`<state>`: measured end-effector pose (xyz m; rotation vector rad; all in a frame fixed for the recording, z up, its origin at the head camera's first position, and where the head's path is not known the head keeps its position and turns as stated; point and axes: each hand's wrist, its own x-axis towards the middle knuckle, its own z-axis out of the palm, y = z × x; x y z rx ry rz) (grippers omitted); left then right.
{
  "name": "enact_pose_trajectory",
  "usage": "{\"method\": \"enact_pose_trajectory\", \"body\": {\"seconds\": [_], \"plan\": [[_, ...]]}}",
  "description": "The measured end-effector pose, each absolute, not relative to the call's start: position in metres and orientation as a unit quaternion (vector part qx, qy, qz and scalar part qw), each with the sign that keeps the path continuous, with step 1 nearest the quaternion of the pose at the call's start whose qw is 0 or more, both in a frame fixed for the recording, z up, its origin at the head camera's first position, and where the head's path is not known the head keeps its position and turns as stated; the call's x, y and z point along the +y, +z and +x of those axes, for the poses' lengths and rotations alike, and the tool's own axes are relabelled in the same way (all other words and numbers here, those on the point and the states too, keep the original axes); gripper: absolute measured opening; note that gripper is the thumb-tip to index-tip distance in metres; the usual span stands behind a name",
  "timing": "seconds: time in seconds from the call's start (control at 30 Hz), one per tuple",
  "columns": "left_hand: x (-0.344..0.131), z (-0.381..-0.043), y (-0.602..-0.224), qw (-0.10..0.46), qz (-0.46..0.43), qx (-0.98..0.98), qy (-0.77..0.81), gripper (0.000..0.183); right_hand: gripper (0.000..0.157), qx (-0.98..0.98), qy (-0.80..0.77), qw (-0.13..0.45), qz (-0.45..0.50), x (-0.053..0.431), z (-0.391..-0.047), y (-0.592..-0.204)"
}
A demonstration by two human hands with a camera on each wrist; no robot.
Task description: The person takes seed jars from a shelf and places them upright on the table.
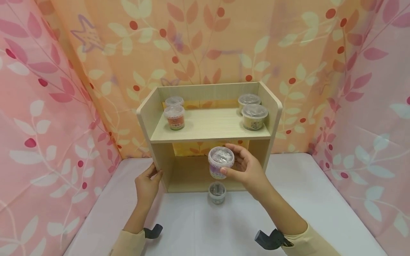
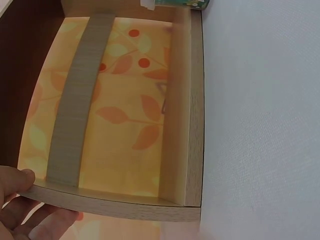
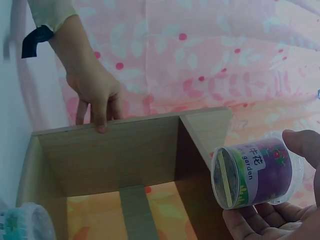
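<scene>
My right hand (image 1: pixel 251 172) holds a small lidded plastic tub (image 1: pixel 221 161) with a purple label, raised in front of the lower opening of a pale wooden shelf (image 1: pixel 208 128). In the right wrist view the tub (image 3: pixel 257 170) lies sideways, thumb on one side and fingers (image 3: pixel 265 227) on the other. My left hand (image 1: pixel 147 185) grips the front edge of the shelf's left side panel. Seen from the left wrist, its thumb is inside the panel (image 2: pixel 125 206) and the other fingers are outside. Another clear-lidded tub (image 1: pixel 217 193) stands on the white tabletop below the held one.
On the upper board, two orange-labelled tubs (image 1: pixel 175 121) stand at the left, one behind the other. Two yellowish tubs (image 1: pixel 254 119) stand likewise at the right. Patterned cloth (image 1: pixel 198 46) hangs behind and on both sides. The white tabletop (image 1: pixel 189 227) extends around the shelf.
</scene>
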<state>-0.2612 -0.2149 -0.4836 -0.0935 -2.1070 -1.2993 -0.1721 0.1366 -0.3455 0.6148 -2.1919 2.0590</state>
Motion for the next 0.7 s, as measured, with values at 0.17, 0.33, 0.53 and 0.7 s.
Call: {"method": "enact_pose_trajectory", "body": {"seconds": [0.17, 0.33, 0.53, 0.7], "plan": [[-0.217, -0.262, -0.484, 0.317, -0.032, -0.8, -0.508, 0.043, 0.073, -0.718, 0.669, 0.019, 0.19, 0.146, -0.169, -0.371], [-0.217, -0.262, -0.486, 0.318, -0.035, -0.804, -0.502, 0.043, 0.073, -0.719, 0.67, 0.012, 0.185, 0.155, -0.165, -0.399], [-0.219, -0.263, -0.485, 0.332, -0.037, -0.801, -0.496, 0.042, 0.074, -0.728, 0.651, -0.002, 0.215, 0.155, -0.163, -0.42], [-0.216, -0.263, -0.485, 0.328, -0.037, -0.804, -0.495, 0.042, 0.074, -0.741, 0.633, -0.016, 0.226, 0.156, -0.161, -0.434]]}}
